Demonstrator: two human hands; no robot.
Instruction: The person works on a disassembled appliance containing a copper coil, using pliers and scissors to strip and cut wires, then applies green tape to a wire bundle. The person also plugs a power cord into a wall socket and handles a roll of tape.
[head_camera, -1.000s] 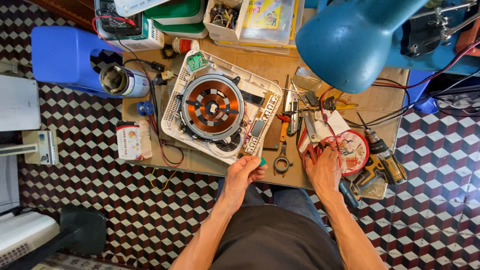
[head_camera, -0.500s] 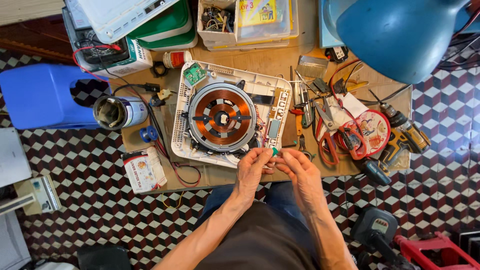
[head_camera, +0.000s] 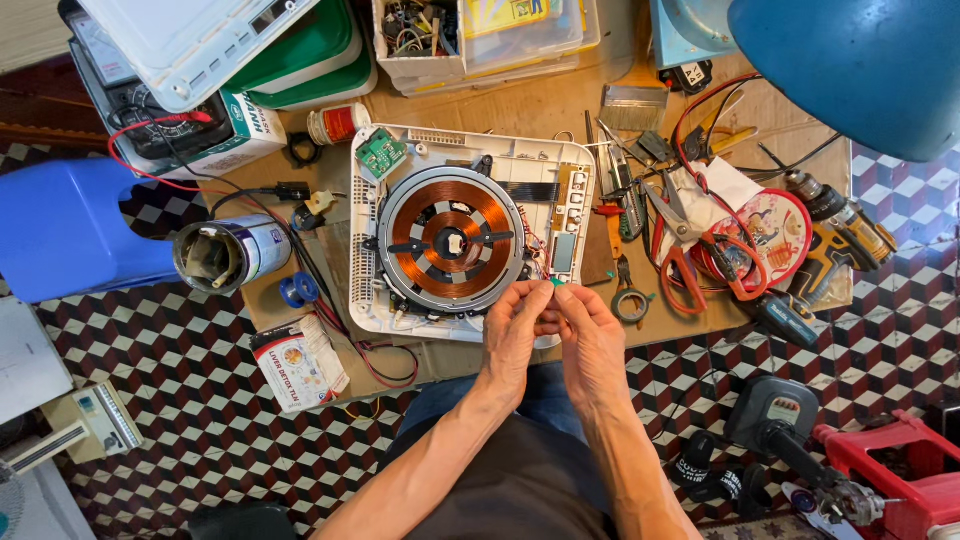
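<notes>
Bright, even daylight; soft shadows; sharp focus throughout; mild wide-angle bending at edges; no glare.

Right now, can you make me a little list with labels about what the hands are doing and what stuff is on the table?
Place: cluttered wooden worktable above a checkered floor
Main thing: opened induction cooker, white case, copper coil showing
Left hand: at the cooker's near edge, fingertips pinching a small green part
Right hand: touching the left, fingertips at the same part
Right of cooker: red-handled scissors, pliers, cordless drill
Left of cooker: open tin can, blue tape roll
Overhead: blue lamp shade
</notes>
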